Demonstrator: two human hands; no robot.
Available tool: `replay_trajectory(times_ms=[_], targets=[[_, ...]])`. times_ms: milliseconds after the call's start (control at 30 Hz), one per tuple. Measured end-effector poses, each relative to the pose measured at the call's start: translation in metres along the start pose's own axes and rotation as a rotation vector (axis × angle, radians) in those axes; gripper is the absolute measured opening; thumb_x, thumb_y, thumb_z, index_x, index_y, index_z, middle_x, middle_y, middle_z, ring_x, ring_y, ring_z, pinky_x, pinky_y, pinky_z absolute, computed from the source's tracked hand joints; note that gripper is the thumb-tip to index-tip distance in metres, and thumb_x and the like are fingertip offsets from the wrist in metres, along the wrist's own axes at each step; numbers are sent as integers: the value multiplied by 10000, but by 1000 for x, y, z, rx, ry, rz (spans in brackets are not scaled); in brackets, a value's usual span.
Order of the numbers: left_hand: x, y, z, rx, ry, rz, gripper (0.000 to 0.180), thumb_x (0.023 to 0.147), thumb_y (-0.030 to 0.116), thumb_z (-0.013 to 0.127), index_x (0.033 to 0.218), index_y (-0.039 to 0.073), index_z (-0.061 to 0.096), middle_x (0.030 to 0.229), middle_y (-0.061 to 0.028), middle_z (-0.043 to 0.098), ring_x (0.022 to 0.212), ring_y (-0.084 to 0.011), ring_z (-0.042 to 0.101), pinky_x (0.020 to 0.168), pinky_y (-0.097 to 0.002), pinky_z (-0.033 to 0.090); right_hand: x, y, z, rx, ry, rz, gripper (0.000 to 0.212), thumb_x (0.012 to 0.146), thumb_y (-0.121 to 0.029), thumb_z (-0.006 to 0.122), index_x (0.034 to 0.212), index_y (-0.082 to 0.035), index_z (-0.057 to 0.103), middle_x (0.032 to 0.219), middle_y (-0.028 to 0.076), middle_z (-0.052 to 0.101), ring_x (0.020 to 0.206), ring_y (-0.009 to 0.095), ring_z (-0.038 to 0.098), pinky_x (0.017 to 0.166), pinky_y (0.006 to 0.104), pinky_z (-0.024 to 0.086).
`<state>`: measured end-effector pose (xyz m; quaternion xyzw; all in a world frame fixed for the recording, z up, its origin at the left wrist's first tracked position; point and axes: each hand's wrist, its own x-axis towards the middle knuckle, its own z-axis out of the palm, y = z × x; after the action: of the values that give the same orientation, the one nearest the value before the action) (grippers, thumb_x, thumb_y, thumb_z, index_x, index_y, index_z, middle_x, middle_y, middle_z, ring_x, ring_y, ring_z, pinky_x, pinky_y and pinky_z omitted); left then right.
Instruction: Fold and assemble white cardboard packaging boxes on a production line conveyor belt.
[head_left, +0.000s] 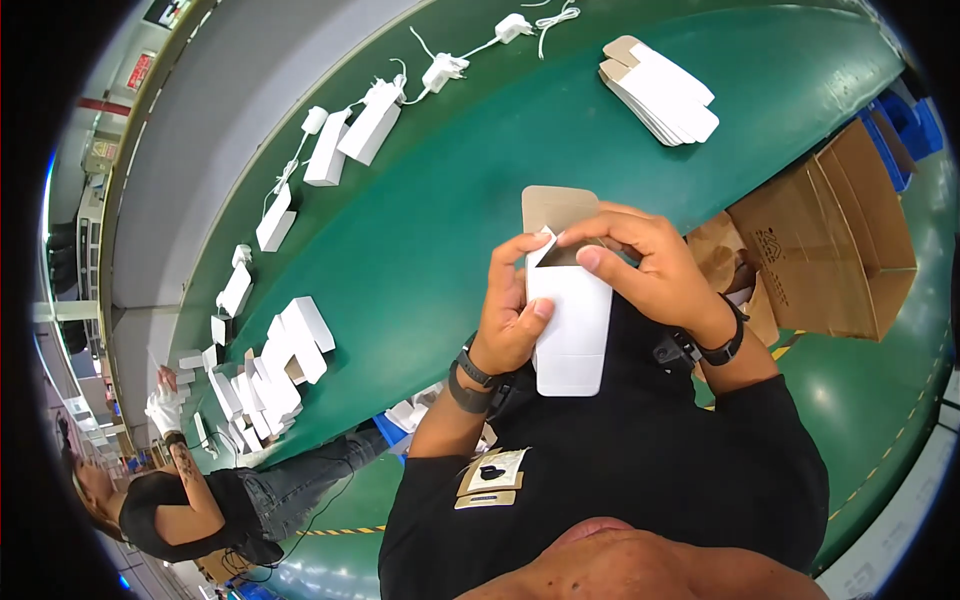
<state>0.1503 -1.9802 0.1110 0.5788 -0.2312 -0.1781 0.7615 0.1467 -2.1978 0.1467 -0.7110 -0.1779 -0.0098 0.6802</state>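
Observation:
In front of my chest I hold a white cardboard box (572, 335), its top end unclosed and a brown-lined flap (560, 206) standing up at the far side. My left hand (512, 310) grips the box's left side, thumb on the front face and fingers by a small side flap (541, 247). At the upper right of the opening is my right hand (635, 260), fingertips at the rim and small flap, thumb over the front edge. The inside of the box lies mostly in shadow. Both wrists wear dark bands.
Flattened white boxes (660, 92) lie stacked on the green table (430, 200). White chargers with cables (444, 72) and white boxes (370, 122) line the far side. More boxes (262, 385) are piled left, near a co-worker (190, 500). A large brown carton (830, 235) stands right.

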Motion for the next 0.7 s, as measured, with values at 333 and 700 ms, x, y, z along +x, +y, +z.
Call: replay_trajectory(times_ms=[333, 700], targets=[[3, -20, 15, 10, 201, 7, 769, 929, 329, 660, 1493, 81, 201, 1328, -170, 494, 1169, -212, 533, 967, -363, 457, -12, 28, 7, 10, 57, 56, 491, 926, -340, 656, 1293, -19, 601, 1158, 116, 627, 1010, 177, 590, 898, 293, 466], [21, -19, 46, 3, 353, 263, 846, 875, 624, 613, 1449, 64, 344, 1360, -155, 460, 1225, -251, 498, 1003, -406, 437, 8, 55, 20, 235, 123, -164, 563, 909, -437, 622, 1274, -12, 564, 1360, 175, 470, 1245, 254, 478, 1042, 361, 382]])
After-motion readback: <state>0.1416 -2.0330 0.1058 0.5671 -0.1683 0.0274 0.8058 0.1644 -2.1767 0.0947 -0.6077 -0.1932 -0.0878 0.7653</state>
